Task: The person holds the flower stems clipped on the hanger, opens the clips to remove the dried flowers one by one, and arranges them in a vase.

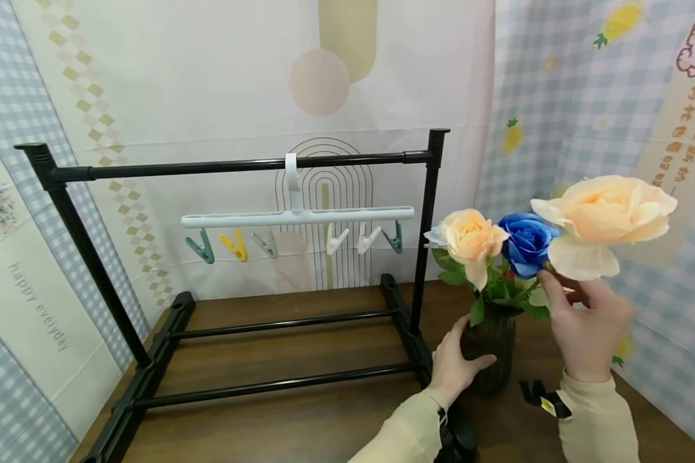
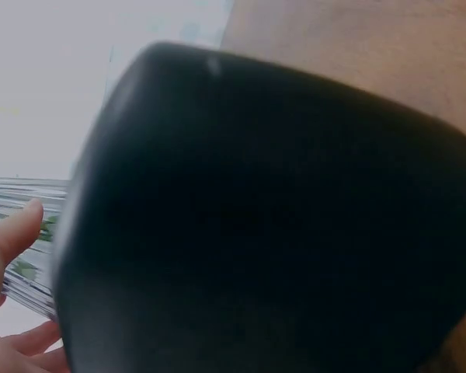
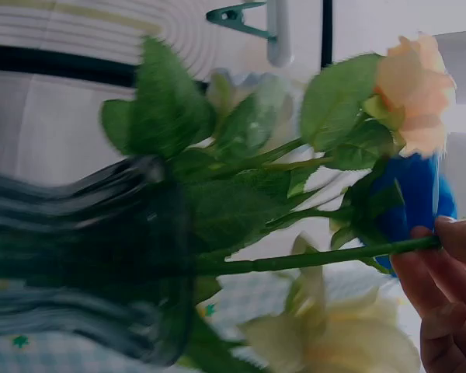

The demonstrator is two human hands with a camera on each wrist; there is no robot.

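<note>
My left hand [image 1: 454,363] grips the ribbed dark glass vase [image 1: 500,354] low on its left side, with the thumb across the front. Vase and hand show only at the left edge of the left wrist view, beside a large dark shape. Between thumb and fingers my right hand [image 1: 592,325] pinches a green rose stem [image 3: 318,259], which runs down into the vase. Just above that hand is a large peach rose [image 1: 611,206]. A blue rose [image 1: 527,245] and a smaller peach rose [image 1: 473,236] stand in the vase among green leaves [image 3: 171,101].
Left of the vase stands a black rack [image 1: 243,166] on the brown table [image 1: 255,431]. From its top bar hangs a pale blue hanger [image 1: 347,216] with several clips, among them a yellow clip [image 1: 234,245]. A checked curtain [image 1: 562,109] is behind the flowers.
</note>
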